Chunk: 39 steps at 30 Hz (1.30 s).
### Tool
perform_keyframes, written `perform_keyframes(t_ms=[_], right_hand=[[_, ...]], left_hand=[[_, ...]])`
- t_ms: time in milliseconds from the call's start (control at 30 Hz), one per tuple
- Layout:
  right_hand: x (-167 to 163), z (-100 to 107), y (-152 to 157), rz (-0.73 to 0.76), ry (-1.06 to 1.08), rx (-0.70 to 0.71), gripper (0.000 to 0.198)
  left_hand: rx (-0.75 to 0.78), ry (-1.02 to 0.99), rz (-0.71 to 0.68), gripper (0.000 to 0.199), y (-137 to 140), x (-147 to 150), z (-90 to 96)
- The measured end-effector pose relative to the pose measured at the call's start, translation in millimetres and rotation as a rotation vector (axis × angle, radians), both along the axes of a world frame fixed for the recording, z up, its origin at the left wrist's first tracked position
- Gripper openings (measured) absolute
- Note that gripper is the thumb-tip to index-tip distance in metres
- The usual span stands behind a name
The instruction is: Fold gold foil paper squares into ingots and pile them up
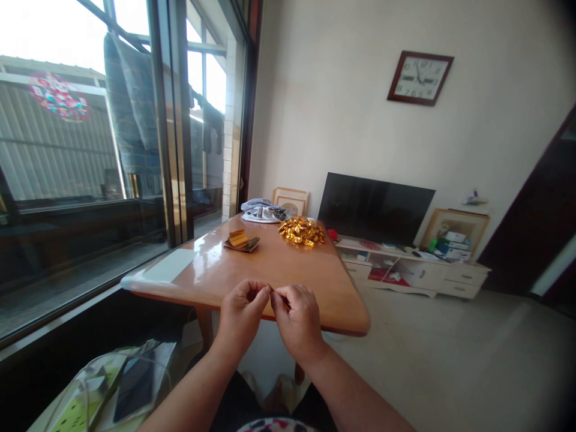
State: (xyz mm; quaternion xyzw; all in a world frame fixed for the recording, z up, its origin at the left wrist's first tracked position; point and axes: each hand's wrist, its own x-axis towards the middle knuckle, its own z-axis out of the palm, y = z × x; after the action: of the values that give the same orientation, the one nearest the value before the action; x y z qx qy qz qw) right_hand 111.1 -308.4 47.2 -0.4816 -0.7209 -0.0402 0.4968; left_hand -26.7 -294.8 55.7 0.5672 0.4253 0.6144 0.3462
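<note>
One round, colourful decoration [60, 97] shows at the window on the far left, with a checked cloth [132, 108] hanging beyond the glass beside it. Below, a dark flat slab [135, 384] lies among pale packets. A white sheet [173, 266] rests on the left part of the brown table [211, 281]; next comes a fanned stack of papers [242, 241] with gold on top. In front of it, the left hand [243, 309] pinches a small brownish piece [271, 289] between thumb and forefinger, at the table's near edge. The piece is mostly hidden by the fingers. The right hand [297, 318] pinches the same piece from the other side, its fingers curled. Farther back sits a heap of shiny gold pieces [300, 231], then the black television [377, 207], the wall clock [420, 78] above it, and a framed picture [454, 231].
</note>
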Motion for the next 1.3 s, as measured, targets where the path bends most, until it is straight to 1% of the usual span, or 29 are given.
perform_keyframes(t_ms=[133,400,500,567,667,833,1000,1100,1200,1300], right_hand=[[-2,0,0,-0.017,-0.045,0.026,0.01],[-4,-1,1,-0.064,-0.116,0.064,0.01],[-3,0,1,-0.044,-0.09,0.047,0.01],[-2,2,2,0.002,-0.039,0.024,0.011],[1,3,4,0.103,0.099,-0.054,0.013],[8,0,10,0.347,0.501,-0.364,0.024],[10,-5,12,0.557,0.802,-0.547,0.025],[9,-6,11,0.605,0.867,-0.588,0.027],[9,-7,10,0.591,0.837,-0.585,0.029],[9,-6,10,0.581,0.795,-0.57,0.031]], left_hand=[[-0.012,-0.039,-0.032,0.021,2,0,-3.9],[-0.131,-0.217,-0.171,0.023,4,2,-5.9],[-0.141,-0.238,-0.218,0.024,5,1,-5.1],[-0.142,-0.239,-0.258,0.024,5,-1,-4.4],[-0.137,-0.215,-0.295,0.024,6,-4,-2.1],[-0.122,-0.16,-0.314,0.024,5,-10,3.2],[-0.117,-0.171,-0.283,0.02,4,-14,4.0],[-0.123,-0.163,-0.316,0.022,2,-12,3.9],[-0.149,-0.169,-0.371,0.025,0,-9,3.7],[-0.161,-0.177,-0.369,0.027,0,-7,2.3]])
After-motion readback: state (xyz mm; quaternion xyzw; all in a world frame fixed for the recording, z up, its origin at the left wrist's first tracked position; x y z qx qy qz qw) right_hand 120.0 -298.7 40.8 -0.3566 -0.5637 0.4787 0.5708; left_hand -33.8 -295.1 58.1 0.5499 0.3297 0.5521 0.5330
